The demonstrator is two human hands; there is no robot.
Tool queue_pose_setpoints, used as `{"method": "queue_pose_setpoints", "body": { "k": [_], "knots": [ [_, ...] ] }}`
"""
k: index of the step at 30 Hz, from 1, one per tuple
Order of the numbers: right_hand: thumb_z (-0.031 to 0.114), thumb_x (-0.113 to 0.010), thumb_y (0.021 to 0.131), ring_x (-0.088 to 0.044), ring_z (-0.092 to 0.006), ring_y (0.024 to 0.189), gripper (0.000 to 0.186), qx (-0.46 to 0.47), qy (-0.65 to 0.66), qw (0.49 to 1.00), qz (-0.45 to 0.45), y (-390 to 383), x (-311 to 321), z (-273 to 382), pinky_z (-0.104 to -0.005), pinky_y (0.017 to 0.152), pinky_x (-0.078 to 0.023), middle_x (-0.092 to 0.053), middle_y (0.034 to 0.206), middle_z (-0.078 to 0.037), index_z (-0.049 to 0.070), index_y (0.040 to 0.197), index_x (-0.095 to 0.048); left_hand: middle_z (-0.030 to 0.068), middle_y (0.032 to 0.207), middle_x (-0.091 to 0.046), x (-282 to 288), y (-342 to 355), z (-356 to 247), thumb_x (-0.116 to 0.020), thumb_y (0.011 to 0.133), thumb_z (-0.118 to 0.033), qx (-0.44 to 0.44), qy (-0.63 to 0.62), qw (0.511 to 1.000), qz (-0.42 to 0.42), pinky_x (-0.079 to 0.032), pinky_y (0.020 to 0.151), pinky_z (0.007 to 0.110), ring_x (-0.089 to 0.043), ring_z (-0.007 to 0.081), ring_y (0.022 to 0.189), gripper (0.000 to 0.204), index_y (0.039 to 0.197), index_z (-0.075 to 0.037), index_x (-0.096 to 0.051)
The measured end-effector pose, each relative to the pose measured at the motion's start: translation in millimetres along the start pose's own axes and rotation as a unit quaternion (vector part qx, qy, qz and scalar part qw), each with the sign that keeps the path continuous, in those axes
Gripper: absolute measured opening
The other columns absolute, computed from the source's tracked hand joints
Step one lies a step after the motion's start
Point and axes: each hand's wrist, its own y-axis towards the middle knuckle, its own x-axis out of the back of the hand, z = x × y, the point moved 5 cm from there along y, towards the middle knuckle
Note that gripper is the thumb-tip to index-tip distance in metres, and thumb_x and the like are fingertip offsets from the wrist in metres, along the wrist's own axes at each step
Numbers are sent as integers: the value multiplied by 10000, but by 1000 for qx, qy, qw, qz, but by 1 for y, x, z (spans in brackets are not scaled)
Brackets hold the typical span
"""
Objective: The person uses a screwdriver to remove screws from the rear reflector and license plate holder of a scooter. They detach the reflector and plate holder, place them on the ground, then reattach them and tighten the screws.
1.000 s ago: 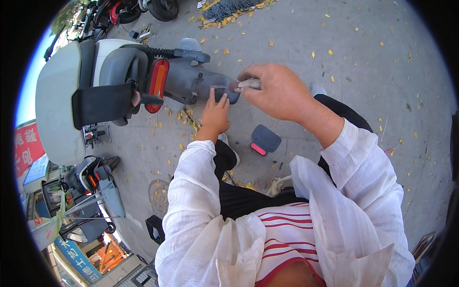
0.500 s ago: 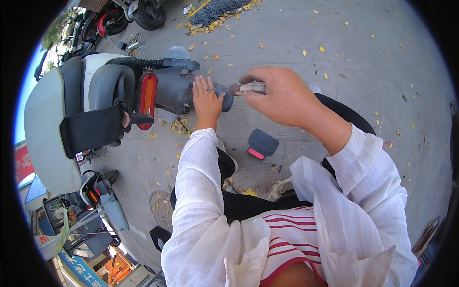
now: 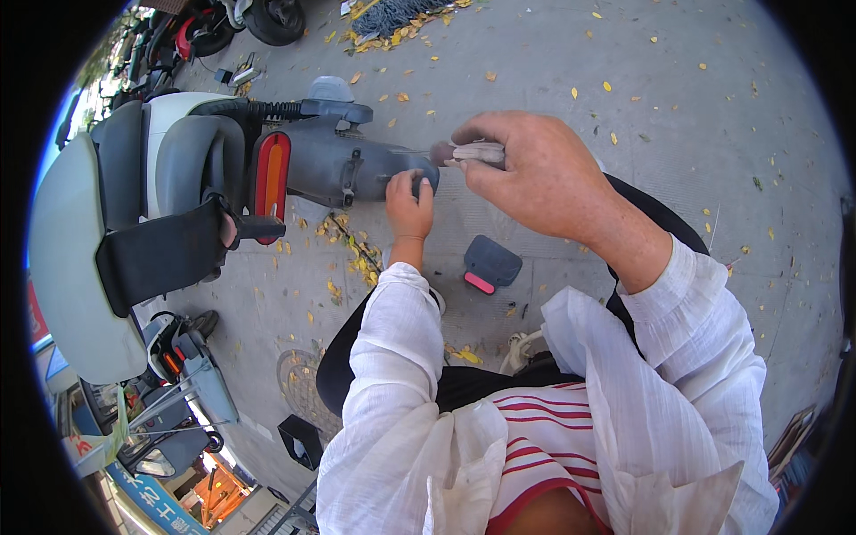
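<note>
Out here on the pavement (image 3: 642, 259), I place things by the dark mudguard (image 3: 382, 165) of a scooter (image 3: 183, 111). At its far left is the scooter's pale rear panel (image 3: 76, 267). Left of it and nearer the person, another scooter (image 3: 174, 343) stands parked; then comes the red-and-orange tail light (image 3: 272, 176), close beside the mudguard, and nearer the person a round manhole cover (image 3: 301, 379). Well beyond the mudguard lies a shaggy blue-grey heap (image 3: 392, 16), edged with yellow leaves (image 3: 361, 46). On the mudguard's right-hand end the left hand (image 3: 410, 209) rests half curled. Just right of that end, a pale-handled tool (image 3: 481, 154) sits pinched in the right hand (image 3: 535, 174); its tip is blurred, so I can't tell whether it touches. Nearer the person than that end, a dark plate (image 3: 493, 259) with a red strip lies on the pavement.
</note>
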Motion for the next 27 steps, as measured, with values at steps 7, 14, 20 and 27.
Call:
{"method": "queue_pose_setpoints", "body": {
  "k": [7,14,20,27],
  "knots": [
    [175,-588,742,-640,-343,766,248,15,-5,1000,-5,-5,-3,4,-429,687,-503,-682,821,-151,81,938,-707,105,848,-682,30,-17,76,-522,858,-77,243,-397,868,-173,-500,758,278,-655,165,755,172,911,39,-638],
    [168,-594,783,-628,-349,817,234,71,18,997,10,-3,-48,7,-439,726,-500,-660,866,-168,90,983,-688,167,1173,-588,55,-38,99,-477,887,-249,609,-361,691,-146,-444,852,454,-550,284,1099,360,1146,-7,-542],
    [178,-595,836,-602,-398,861,274,88,62,994,27,-8,-114,12,-459,761,-487,-625,877,-231,55,1080,-627,171,1232,-522,131,-14,4,-407,967,-217,558,-513,651,-45,-439,965,470,-557,305,1072,358,1217,35,-457],
    [154,-575,855,-578,-408,907,291,82,125,989,16,-11,-146,11,-464,798,-466,-628,965,-242,9,1107,-594,117,928,-600,107,-25,-52,-453,970,-168,460,-574,676,53,-543,814,395,-629,252,866,179,969,-14,-544]
  ]
}}
